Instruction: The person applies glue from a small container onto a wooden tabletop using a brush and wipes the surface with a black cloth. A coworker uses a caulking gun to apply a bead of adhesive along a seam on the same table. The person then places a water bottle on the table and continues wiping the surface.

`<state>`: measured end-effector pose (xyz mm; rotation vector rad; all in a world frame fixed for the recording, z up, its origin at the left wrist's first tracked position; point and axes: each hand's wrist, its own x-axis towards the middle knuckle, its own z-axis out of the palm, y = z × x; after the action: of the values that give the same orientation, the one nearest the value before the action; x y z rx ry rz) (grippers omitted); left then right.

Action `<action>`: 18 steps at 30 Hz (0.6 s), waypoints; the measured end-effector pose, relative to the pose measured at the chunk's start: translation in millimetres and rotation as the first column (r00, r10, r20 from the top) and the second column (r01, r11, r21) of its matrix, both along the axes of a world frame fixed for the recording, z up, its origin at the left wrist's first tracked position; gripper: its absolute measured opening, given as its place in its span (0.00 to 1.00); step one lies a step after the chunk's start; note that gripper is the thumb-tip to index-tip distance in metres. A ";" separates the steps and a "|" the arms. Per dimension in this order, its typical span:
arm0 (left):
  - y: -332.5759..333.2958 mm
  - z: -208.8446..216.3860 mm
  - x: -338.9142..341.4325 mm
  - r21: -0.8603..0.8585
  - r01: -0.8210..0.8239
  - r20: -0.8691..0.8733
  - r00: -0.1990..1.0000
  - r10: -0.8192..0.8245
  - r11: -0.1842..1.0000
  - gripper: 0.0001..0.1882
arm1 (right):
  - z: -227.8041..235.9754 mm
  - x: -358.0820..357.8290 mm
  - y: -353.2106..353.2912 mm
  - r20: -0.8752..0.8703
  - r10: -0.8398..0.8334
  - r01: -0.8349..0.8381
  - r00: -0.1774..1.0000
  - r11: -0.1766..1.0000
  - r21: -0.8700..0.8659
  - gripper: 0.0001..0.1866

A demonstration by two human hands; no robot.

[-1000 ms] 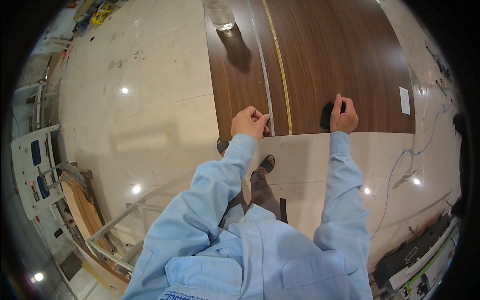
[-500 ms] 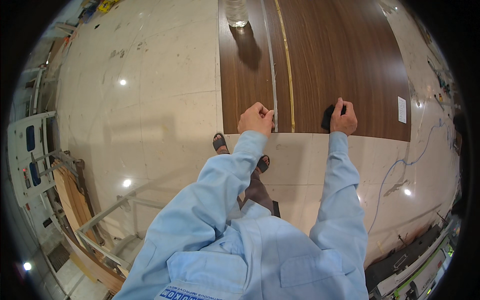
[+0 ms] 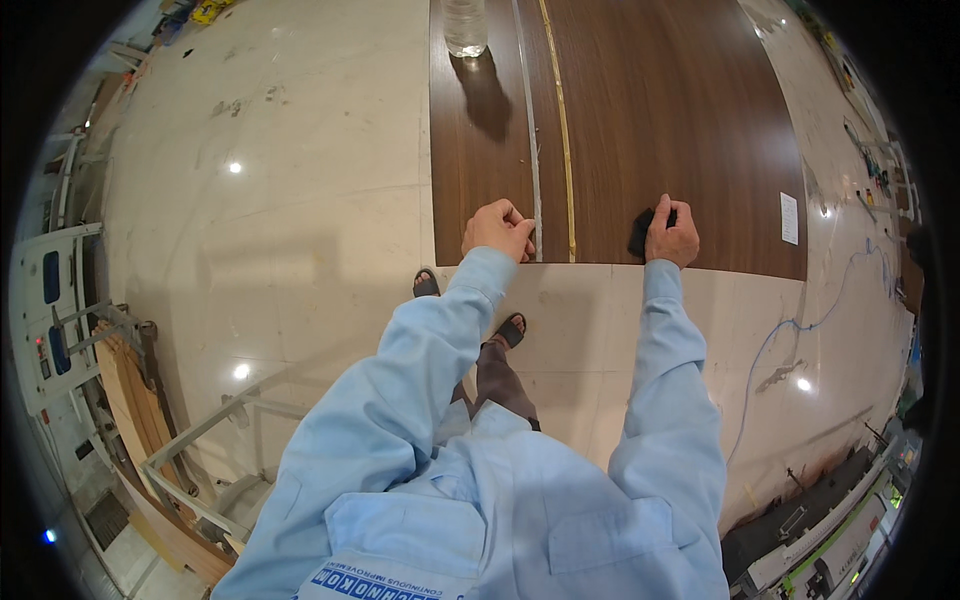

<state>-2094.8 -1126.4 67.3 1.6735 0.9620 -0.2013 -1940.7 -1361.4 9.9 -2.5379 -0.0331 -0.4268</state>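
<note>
A dark brown wood-grain panel [image 3: 680, 120] lies in front of me, with a grey strip [image 3: 534, 150] and a yellowish strip [image 3: 563, 150] running along its length. My left hand [image 3: 495, 232] is closed in a pinch at the panel's near edge, its fingertips right beside the grey strip. Whatever it pinches is hidden. To the right, my right hand [image 3: 673, 235] is closed around a soft black pad or cloth [image 3: 638, 236], which rests on the panel near the same edge. A clear bottle [image 3: 465, 28] of water stands on the panel's far left part.
A white label [image 3: 789, 218] sits on the panel's right side. Light floor tiles [image 3: 310, 215] surround the panel. A metal frame [image 3: 200, 440] and wooden boards [image 3: 130, 390] are at the lower left. A blue hose [image 3: 760, 370] trails across the floor on the right.
The whole view has shifted slightly, so the panel and both hands appear a little further left. Both hands keep nearly the same places on the panel.
</note>
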 end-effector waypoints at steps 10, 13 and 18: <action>-7.2 -7.1 -1.2 0.062 -0.020 -0.032 0.999 0.022 0.998 0.11 | -1.0 -0.9 1.3 0.021 0.005 -0.005 1.000 1.000 0.016 0.17; -9.0 -8.6 7.2 0.092 -0.091 0.038 0.995 0.088 0.992 0.12 | 0.6 -0.8 2.1 0.034 0.001 -0.001 0.999 1.000 -0.008 0.14; 2.9 -7.0 17.1 -0.018 -0.070 0.083 0.994 0.071 0.997 0.11 | 2.0 -1.5 2.7 0.018 0.007 -0.008 1.000 1.000 0.017 0.14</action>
<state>-2077.6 -1123.5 60.3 1.6187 0.9527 -0.0909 -1942.2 -1358.7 12.0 -2.5165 -0.0455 -0.4457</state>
